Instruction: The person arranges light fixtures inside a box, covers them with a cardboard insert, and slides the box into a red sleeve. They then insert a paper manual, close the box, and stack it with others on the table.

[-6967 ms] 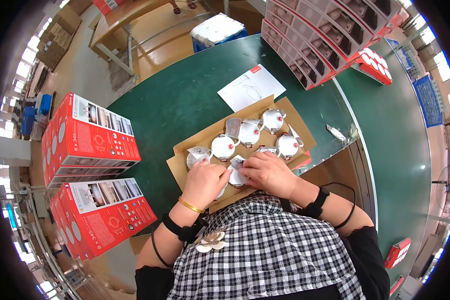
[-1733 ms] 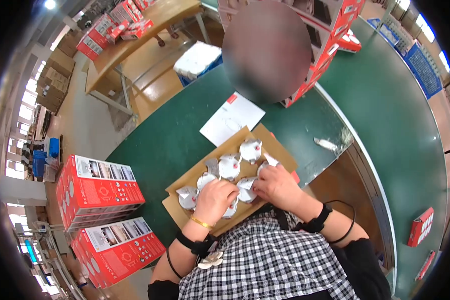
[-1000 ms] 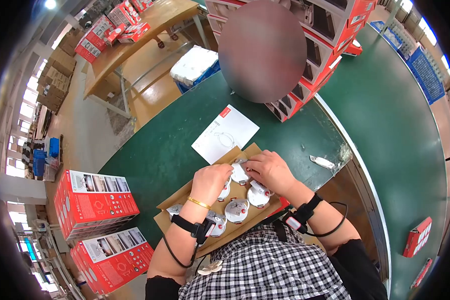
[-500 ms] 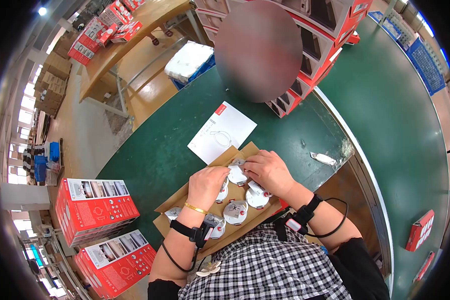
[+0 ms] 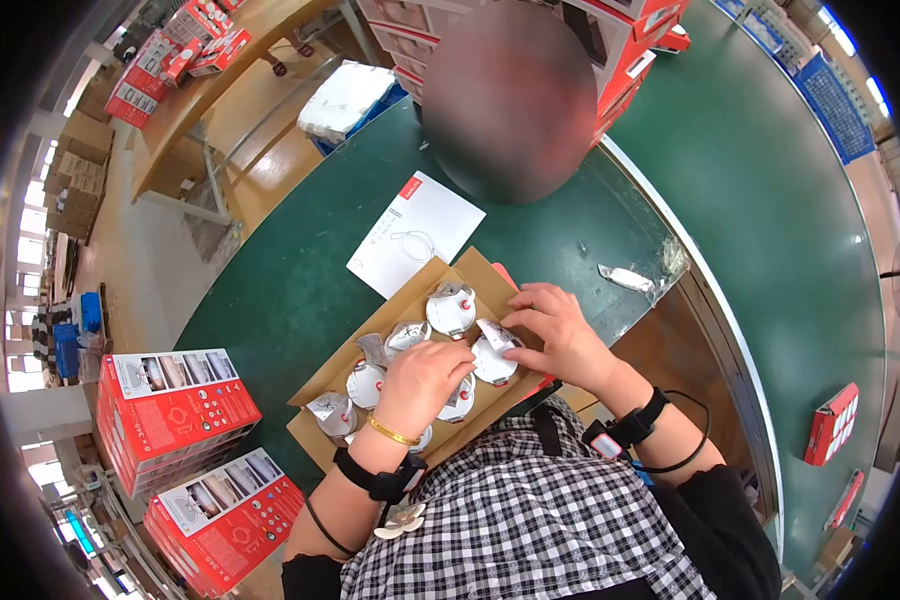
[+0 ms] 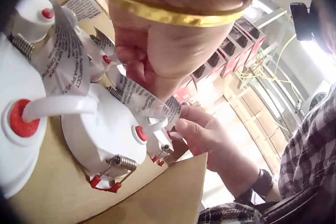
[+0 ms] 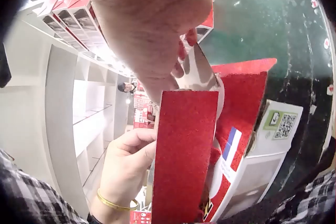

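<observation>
White round downlights with red cable grommets, spring clips and printed paper labels sit in a cardboard tray [image 5: 315, 392] before the person. My right hand [image 5: 565, 340], fingers spread and thumb apart, is around the label of the right-hand downlight [image 5: 495, 358]. My left hand [image 5: 425, 385], with a gold bangle, has bent fingers over a front-row downlight [image 5: 460, 402]; its fingertips lie mostly behind a label [image 6: 149, 100] in the left wrist view. What they hold, I cannot tell. The far downlight [image 5: 451, 309] stands untouched. In the right wrist view a red box flap [image 7: 186, 150] partly hides the hands.
Red-and-white cartons [image 5: 175, 415] stand stacked at left. Beyond the tray lies a white printed sheet [image 5: 415, 235] on the green table [image 5: 300, 260]. A small white tube-shaped item [image 5: 625, 278] lies at right. Boxes are piled high at the back, partly blurred out.
Both hands have left the far downlight they were working on half a second ago and come nearer the body. The right fingers have spread; the head view has shifted.
</observation>
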`<state>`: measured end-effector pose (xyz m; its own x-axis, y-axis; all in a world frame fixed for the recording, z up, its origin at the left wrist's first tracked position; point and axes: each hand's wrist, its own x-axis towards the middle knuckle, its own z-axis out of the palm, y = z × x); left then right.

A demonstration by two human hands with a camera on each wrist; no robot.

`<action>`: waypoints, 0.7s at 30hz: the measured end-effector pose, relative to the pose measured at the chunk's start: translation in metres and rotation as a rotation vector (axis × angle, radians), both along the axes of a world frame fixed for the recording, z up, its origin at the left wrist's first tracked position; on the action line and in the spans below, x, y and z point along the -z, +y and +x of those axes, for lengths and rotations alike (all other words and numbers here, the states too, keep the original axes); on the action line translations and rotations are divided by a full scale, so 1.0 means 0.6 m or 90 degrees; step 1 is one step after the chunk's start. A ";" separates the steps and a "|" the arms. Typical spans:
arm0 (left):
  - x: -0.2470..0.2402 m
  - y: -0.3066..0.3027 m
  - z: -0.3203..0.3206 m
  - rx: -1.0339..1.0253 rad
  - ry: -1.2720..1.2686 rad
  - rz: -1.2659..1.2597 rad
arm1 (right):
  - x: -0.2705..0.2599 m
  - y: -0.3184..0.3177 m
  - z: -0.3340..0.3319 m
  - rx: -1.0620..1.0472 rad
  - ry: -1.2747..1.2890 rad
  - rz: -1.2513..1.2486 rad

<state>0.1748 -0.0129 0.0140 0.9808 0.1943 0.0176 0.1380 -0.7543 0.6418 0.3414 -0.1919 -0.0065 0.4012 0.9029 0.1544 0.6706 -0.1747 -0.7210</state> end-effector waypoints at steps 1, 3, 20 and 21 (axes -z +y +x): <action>0.001 -0.002 0.000 -0.002 0.002 0.003 | 0.010 -0.001 -0.006 0.018 0.010 0.009; 0.004 -0.006 0.001 0.002 0.006 0.008 | 0.019 0.000 -0.014 0.042 0.023 0.020; 0.030 -0.017 -0.005 -0.023 -0.078 0.019 | 0.043 -0.006 -0.016 -0.007 0.115 0.036; 0.029 -0.017 -0.006 -0.021 -0.078 0.019 | 0.042 -0.005 -0.016 -0.006 0.115 0.036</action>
<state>0.1713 -0.0229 -0.0037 0.9640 0.2241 0.1434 0.0848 -0.7695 0.6330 0.3316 -0.1950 -0.0319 0.4192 0.8984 0.1313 0.5307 -0.1251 -0.8383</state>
